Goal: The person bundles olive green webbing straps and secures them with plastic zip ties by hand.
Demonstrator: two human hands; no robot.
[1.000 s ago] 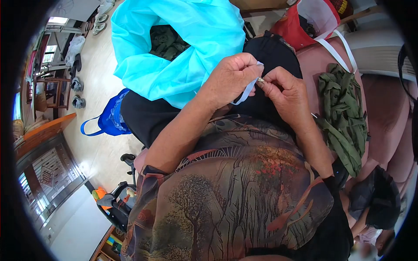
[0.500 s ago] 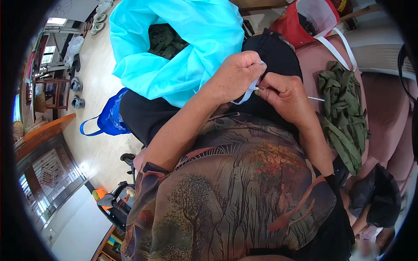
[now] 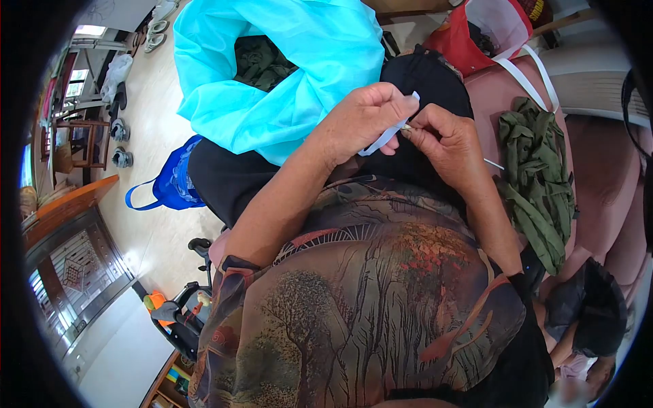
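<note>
Above my lap, my left hand pinches a narrow white strip, like elastic or tape, which runs down across the fingers with its end poking up past the thumb. Close to its right, my right hand has thumb and forefinger closed on a thin white stick. The stick's pale tip shows between the fingertips, right beside the strip, and its other end sticks out behind the wrist; the palm covers the middle.
A turquoise fabric bag with dark green cloth inside rests before my knees. Right of me, crumpled green cloth lies on a pink seat by a red bag. A blue bag stands left. Another person is at lower right.
My left fingers have loosened and spread somewhat, so more of the strip shows. The right hand has risen slightly, and less of the stick is visible behind the wrist.
</note>
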